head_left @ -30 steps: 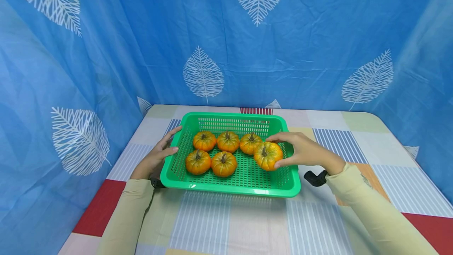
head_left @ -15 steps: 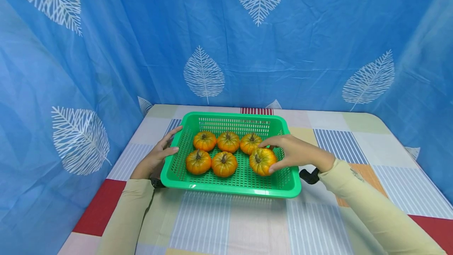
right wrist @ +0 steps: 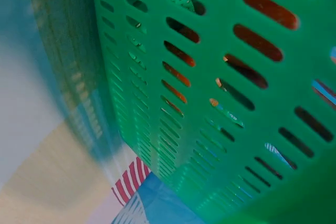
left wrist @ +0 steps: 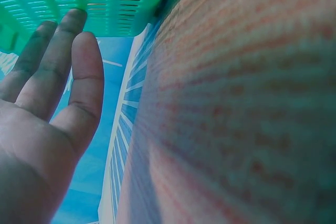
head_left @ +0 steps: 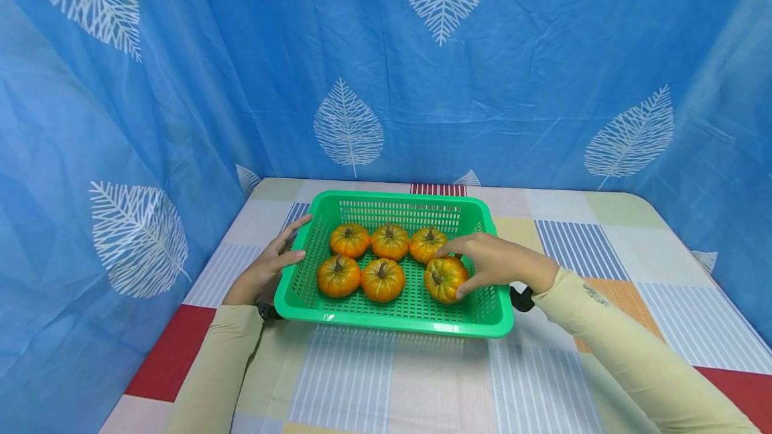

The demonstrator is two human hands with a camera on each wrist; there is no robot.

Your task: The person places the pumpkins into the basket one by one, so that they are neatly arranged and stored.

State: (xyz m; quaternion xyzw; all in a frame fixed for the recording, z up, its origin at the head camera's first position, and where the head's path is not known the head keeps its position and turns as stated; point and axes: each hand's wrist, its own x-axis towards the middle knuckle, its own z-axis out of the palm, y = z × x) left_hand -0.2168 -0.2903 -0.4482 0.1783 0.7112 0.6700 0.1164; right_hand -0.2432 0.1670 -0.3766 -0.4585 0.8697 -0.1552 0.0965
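Observation:
A green slotted plastic basket [head_left: 392, 325] stands on the table with several small orange pumpkins [head_left: 382, 280] in it, set in two rows. Inside its right part, my right hand [head_left: 503, 261] holds one pumpkin [head_left: 443, 280] between thumb and fingers, low in the front row. The back pumpkin [head_left: 427, 244] sits just behind it. My left hand [head_left: 265, 270] is at the basket's left end, fingers extended; in the left wrist view its fingertips [left wrist: 77, 17] reach the slotted wall. The right wrist view shows the basket's outer wall [right wrist: 210, 51], which hides the right hand.
A patchwork-patterned cloth [head_left: 440, 380] covers the table. Blue curtains [head_left: 512, 86] with white leaf prints rise behind it and at both sides. Black straps with camera mounts [head_left: 521, 300] sit at the wrists.
My right hand has moved left and lowered the held pumpkin into the front row, right of the others there. The left hand and the basket have stayed in place.

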